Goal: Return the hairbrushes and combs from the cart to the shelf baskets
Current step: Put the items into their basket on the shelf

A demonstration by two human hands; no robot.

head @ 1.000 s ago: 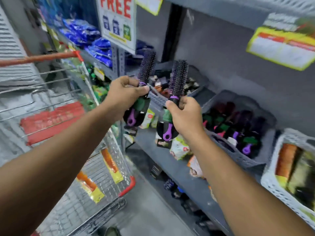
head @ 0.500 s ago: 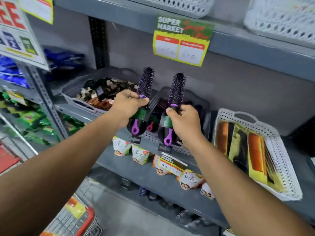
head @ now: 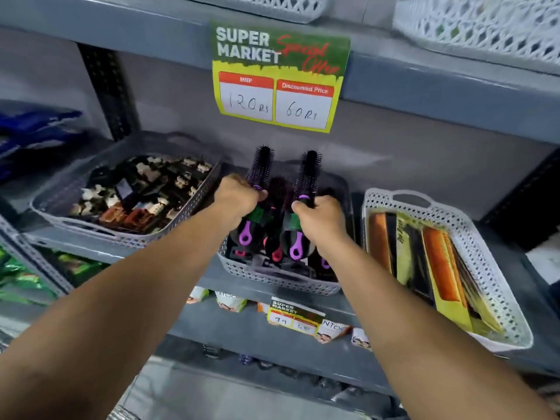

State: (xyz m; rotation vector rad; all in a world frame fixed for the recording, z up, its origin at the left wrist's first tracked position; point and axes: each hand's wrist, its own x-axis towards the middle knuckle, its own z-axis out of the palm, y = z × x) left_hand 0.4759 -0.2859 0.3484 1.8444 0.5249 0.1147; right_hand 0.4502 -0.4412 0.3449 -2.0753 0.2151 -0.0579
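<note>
Purple-and-black bristles top two round hairbrushes, one clenched in each fist — the left brush [head: 261, 168] in the left hand [head: 238, 199], the right brush [head: 308, 177] in the right hand [head: 321, 218]. Both stand nearly upright, bristles up, looped purple handle ends hanging below the knuckles. Directly under the hands sits a grey basket [head: 272, 280] already holding similar brushes. Left of the left hand lies a grey basket of hair clips [head: 54, 213]; right of the right hand, a white basket of combs [head: 497, 298]. Above the hands hangs a price sign [head: 280, 75].
</note>
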